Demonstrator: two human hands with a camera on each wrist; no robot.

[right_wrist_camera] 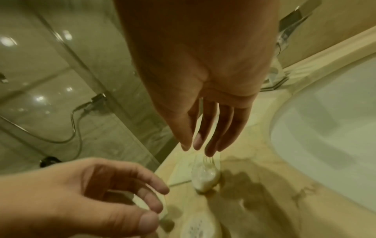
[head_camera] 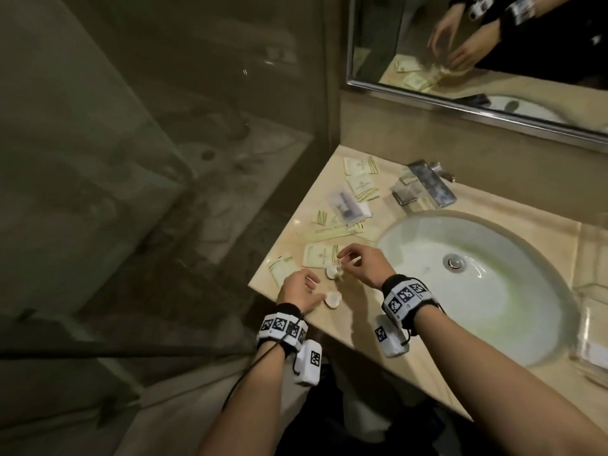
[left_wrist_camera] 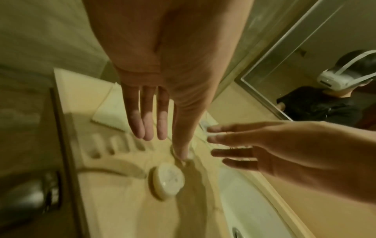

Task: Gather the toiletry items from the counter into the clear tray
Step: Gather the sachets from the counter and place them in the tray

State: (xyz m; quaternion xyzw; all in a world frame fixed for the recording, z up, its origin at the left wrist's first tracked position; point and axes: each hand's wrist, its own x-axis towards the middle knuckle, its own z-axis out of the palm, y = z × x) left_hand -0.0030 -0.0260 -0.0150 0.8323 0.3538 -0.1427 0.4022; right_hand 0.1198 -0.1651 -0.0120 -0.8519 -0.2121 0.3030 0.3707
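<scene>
Print on the sachets (head_camera: 324, 254) — too blurred to read.

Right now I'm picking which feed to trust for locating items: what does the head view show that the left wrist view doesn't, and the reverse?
Only the head view shows the faucet, the mirror, the clear tray at the right edge and most of the sachets scattered behind the hands.

Only the left wrist view shows the left hand's straight fingers from the palm side and a headset reflected in the glass.

Both show the round soap on the counter, the right hand and the sink.
</scene>
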